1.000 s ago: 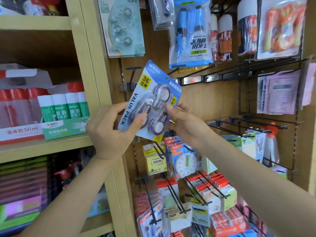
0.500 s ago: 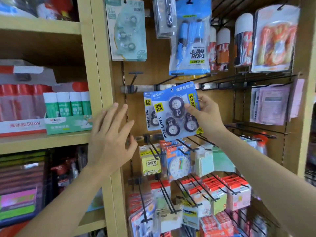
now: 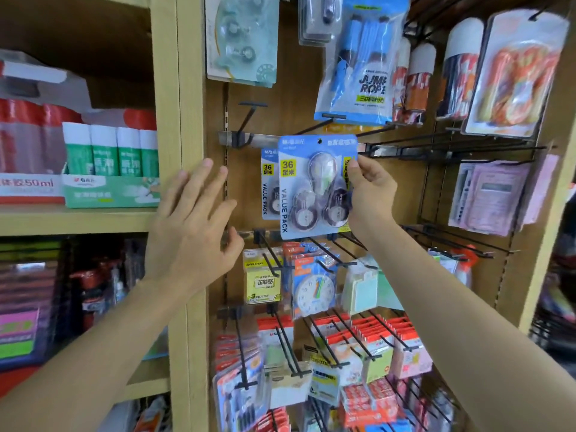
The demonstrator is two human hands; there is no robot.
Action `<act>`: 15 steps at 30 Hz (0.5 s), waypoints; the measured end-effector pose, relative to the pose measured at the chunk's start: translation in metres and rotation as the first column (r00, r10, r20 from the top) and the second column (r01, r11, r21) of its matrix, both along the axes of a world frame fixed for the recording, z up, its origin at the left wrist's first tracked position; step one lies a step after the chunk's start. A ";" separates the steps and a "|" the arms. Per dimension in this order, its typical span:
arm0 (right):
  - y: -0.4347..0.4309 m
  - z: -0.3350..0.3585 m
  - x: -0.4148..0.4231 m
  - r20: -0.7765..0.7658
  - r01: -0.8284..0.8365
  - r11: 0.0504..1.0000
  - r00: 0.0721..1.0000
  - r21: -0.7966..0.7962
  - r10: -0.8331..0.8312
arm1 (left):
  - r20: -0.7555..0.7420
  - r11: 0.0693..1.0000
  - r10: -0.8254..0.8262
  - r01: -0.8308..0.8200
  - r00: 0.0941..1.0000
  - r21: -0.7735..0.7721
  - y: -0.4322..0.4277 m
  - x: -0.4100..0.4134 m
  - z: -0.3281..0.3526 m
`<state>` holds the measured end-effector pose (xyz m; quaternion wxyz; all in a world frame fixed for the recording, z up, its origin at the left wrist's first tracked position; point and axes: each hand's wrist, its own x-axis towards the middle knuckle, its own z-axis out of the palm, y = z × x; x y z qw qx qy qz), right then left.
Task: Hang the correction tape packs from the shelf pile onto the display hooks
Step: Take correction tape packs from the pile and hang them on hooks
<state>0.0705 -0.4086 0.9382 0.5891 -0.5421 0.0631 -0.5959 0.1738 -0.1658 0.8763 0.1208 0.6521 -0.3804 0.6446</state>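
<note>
While the right hand [image 3: 371, 194] pinches the right edge of a flat blue card pack of three round correction tapes [image 3: 314, 185], thumb on the front and fingers curled behind, its arm reaches up from the bottom right. The pack stands upright in front of the brown wooden back board [image 3: 246, 194], with its little round hole at the top, level with a shiny metal rail [image 3: 255, 139]. I cannot tell if a hook goes through the hole.

A second blue pack [image 3: 268, 182] of the same kind peeks out just behind the pack on its left side. Left of the pack, the left hand [image 3: 193, 226] is open and holds nothing. Its fingers are spread and point up, in front of a pale wooden post [image 3: 190, 88].

Further left of the pack, green and white glue sticks [image 3: 109, 151] stand in a green box on a wooden shelf [image 3: 78, 218]. Above the pack hangs a see-through plastic bag with a blue jump rope [image 3: 361, 73]. Above and left of the pack, a black wire hook [image 3: 249, 116] with a flat end sticks out. Below the pack hang yellow sticky notes [image 3: 263, 282] and a small white toy clock [image 3: 314, 291]. Right of the pack hang pink packs [image 3: 495, 194] in shiny plastic.
</note>
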 end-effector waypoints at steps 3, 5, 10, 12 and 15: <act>0.001 0.004 0.004 0.015 0.034 0.998 0.999 0.043 -0.035 | 0.001 1.000 0.005 -0.005 1.000 -0.004 0.000 0.000 0.000; 0.003 0.005 0.005 0.005 0.059 0.998 0.998 0.038 -0.059 | 0.008 1.000 -0.001 0.001 1.000 -0.013 -0.001 0.000 -0.001; 0.005 -0.001 0.006 -0.008 0.123 0.992 0.992 0.027 -0.122 | 0.016 1.000 -0.018 0.019 1.000 -0.018 -0.001 0.000 -0.001; 0.005 0.000 0.004 -0.009 0.154 0.988 0.988 0.001 -0.154 | 0.011 1.000 -0.018 0.018 1.000 -0.018 -0.001 0.000 -0.001; 0.004 0.006 0.003 -0.014 0.229 0.973 0.973 -0.030 -0.230 | 0.011 0.999 -0.027 0.027 1.000 -0.019 -0.001 0.001 -0.002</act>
